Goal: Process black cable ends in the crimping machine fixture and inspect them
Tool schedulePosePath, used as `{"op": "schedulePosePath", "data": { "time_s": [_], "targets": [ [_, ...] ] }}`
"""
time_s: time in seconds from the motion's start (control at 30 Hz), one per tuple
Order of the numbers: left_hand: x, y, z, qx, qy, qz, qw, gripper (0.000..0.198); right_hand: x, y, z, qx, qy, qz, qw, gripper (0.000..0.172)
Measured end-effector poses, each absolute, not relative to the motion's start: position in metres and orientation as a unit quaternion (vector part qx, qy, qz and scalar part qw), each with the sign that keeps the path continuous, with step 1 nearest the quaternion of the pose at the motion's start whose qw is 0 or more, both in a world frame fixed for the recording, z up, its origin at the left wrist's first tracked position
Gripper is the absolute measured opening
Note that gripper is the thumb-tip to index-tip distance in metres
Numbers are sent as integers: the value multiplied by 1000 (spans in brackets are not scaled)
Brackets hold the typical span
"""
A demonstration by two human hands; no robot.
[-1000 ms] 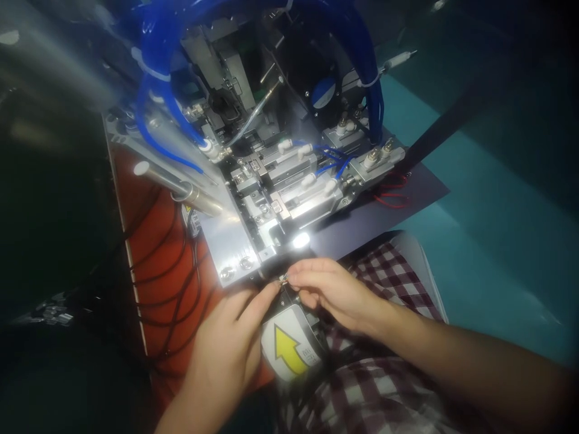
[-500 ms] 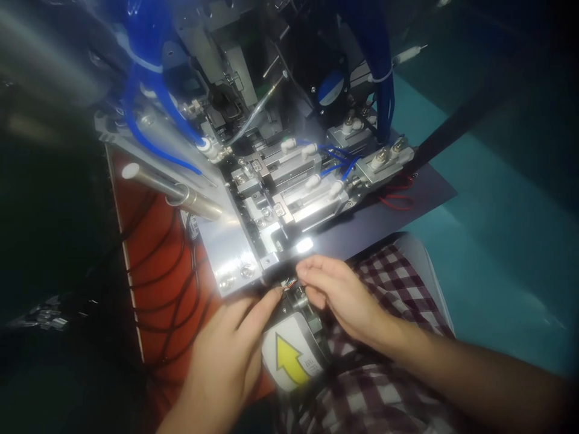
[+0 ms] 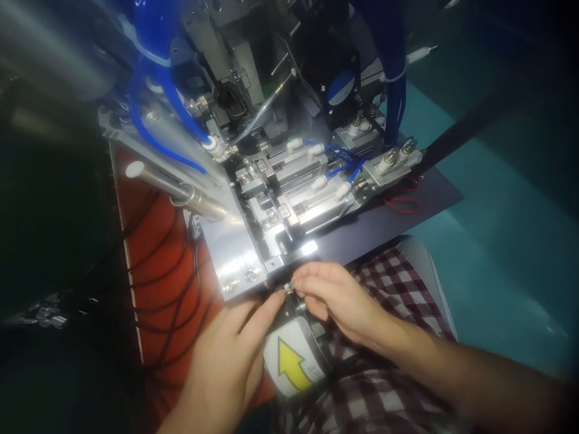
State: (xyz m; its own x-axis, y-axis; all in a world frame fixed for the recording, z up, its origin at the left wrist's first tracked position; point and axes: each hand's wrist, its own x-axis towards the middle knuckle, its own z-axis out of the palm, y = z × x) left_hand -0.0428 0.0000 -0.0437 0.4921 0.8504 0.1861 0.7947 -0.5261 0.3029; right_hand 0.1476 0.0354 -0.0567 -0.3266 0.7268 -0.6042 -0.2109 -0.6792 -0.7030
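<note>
Thin coloured wires show between my two hands, just in front of the machine's front edge. My right hand pinches them between thumb and forefinger, the other fingers curled under. From the left, my left hand brings its thumb tip and fingers to the other end of the wires, where a small pale piece shows; what exactly it grips is mostly hidden. Below the fingertips is a dark mechanism bearing a white label with a yellow arrow.
The metal machine has blue air hoses and white fittings. A metal post rises at its left. Black cables loop over the orange-red surface. Checkered cloth covers my lap.
My right fingers have moved slightly left and down, closer to my left fingertips, and the wires between them show less. The whole view has shifted a little.
</note>
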Motion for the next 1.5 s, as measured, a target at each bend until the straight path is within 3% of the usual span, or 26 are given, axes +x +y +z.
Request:
{"op": "schedulePosePath", "data": {
  "time_s": [0.43, 0.9, 1.17, 1.5],
  "targets": [
    [-43, -2, -43, 863, 476, 151, 75, 41, 150, 33, -55, -498, -276, 765, 302, 10],
    [-42, -1, -42, 864, 474, 142, 91, 39, 147, 30, -60, -463, -158, 809, 325, 8],
    [-42, -3, -48, 860, 473, 172, 84, 41, 142, 26, -57, -497, -284, 736, 363, 9],
    [-45, -7, -47, 854, 495, 126, 97, 45, 146, 28, -59, -469, -155, 804, 331, 6]
  ]
}}
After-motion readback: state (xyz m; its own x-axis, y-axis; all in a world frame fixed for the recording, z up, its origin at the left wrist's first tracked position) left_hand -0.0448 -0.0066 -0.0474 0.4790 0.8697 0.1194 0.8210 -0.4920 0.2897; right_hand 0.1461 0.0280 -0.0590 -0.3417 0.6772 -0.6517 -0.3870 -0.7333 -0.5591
